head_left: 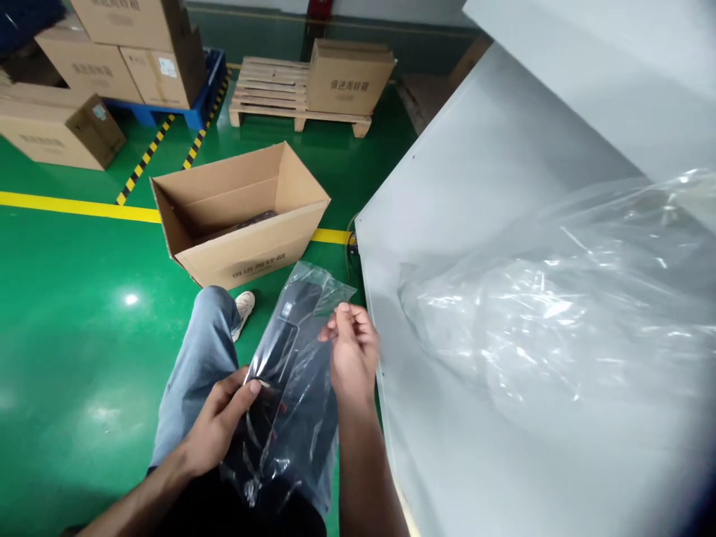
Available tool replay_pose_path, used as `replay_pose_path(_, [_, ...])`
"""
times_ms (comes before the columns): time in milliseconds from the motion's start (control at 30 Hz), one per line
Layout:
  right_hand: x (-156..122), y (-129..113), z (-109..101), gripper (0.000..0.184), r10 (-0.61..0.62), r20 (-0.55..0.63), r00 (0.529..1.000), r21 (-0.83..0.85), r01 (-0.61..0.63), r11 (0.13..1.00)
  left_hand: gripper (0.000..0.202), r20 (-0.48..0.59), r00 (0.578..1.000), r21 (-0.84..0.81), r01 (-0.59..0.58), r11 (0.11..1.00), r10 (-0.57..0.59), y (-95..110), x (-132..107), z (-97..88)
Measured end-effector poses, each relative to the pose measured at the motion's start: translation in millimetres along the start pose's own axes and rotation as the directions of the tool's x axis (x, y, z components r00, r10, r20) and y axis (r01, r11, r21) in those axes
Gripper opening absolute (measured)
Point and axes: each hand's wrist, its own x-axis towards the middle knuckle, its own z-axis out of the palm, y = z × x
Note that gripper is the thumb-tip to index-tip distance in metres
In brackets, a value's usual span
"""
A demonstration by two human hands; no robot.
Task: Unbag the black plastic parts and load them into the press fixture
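Observation:
Over my lap lies a long dark panel-like part (273,365) inside a clear plastic bag (313,406). My left hand (227,414) is closed on the left side of the bagged part, thumb on top. Up at the bag's right side, near its top end, my right hand (355,343) pinches the clear film between thumb and fingers. The film spreads wider than the part on the right. What exactly the dark part is cannot be told.
An open cardboard box (246,250) with something dark inside stands ahead on the green floor. A grey-white surface (447,432) at my right carries a heap of clear plastic bags (520,313). Farther off are a wooden pallet (268,93) and stacked cartons (92,71).

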Motion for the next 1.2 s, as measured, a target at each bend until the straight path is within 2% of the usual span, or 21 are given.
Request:
replay_pose_path(100, [-1.9,3.7,-0.7,0.056,0.086,0.019,0.996,0.151,-0.088,0.985,0.073,0.021,0.983,-0.215,0.181,0.960,-0.181,-1.3,6.5,-5.5])
replay_pose_path(167, [-6.0,1.6,0.0,0.055,0.083,0.030,0.996,0.155,-0.087,0.984,0.072,0.083,0.977,-0.267,0.213,0.940,-0.197,-4.1,13.6,-9.0])
replay_pose_path(267, [-17.1,-7.5,1.4,0.049,0.016,0.073,0.997,0.094,-0.022,0.995,0.061,0.132,0.986,-0.231,0.135,0.964,-0.107,-7.5,24.4,-10.2])
replay_pose_path(333, [-25.5,-14.8,2.0,0.045,-0.037,0.127,0.991,0.038,0.032,0.999,0.060,0.075,0.997,-0.152,0.003,0.988,0.008,-7.8,29.7,-6.3])
replay_pose_path(433, [-33.7,-22.2,1.2,0.043,-0.078,0.175,0.982,-0.033,0.085,0.996,0.070,0.003,0.988,0.071,-0.152,0.986,0.152,-4.4,33.8,5.0])
replay_pose_path(533, [-33.1,-23.2,-2.4,0.044,-0.096,0.112,0.989,-0.047,0.102,0.994,0.066,-0.028,0.988,0.235,-0.144,0.961,0.155,2.6,32.7,14.6])
replay_pose_path(667, [-24.9,-18.9,-8.7,0.046,-0.084,-0.020,0.996,0.008,0.084,0.996,0.060,0.005,0.996,0.151,-0.093,0.984,0.093,13.2,26.0,17.4])
replay_pose_path(767, [-19.9,-16.8,-11.4,0.046,-0.072,-0.022,0.997,-0.016,0.072,0.997,0.055,0.054,0.996,0.118,-0.073,0.990,0.067,17.3,23.7,14.0])
replay_pose_path(800, [-19.1,-16.4,-11.7,0.046,-0.070,-0.019,0.997,-0.043,0.070,0.997,0.053,0.035,0.996,0.147,-0.082,0.986,0.078,17.4,24.1,12.3])
replay_pose_path(867, [-19.6,-14.6,-11.4,0.046,-0.069,-0.019,0.997,-0.108,0.067,0.992,0.052,-0.068,0.989,0.256,-0.110,0.960,0.131,16.5,26.7,8.4])
replay_pose_path(967, [-30.8,-5.3,-7.9,0.053,-0.075,-0.014,0.997,-0.225,0.070,0.972,0.053,-0.260,0.936,0.434,-0.107,0.895,0.238,16.6,33.1,4.1])
replay_pose_path(1067, [-57.5,13.7,-1.6,0.066,-0.017,0.139,0.990,-0.368,0.067,0.927,0.053,-0.373,0.867,0.498,-0.112,0.860,0.329,21.2,40.7,3.0])
replay_pose_path(1133, [-77.9,27.4,1.3,0.064,0.081,0.323,0.943,-0.416,0.065,0.907,0.053,-0.435,0.816,0.510,-0.126,0.851,0.382,25.0,46.4,2.3])
replay_pose_path(1200, [-92.0,36.6,0.6,0.046,0.191,0.459,0.867,-0.418,0.021,0.908,0.054,-0.482,0.774,0.512,-0.131,0.849,0.410,28.0,52.4,-0.5])
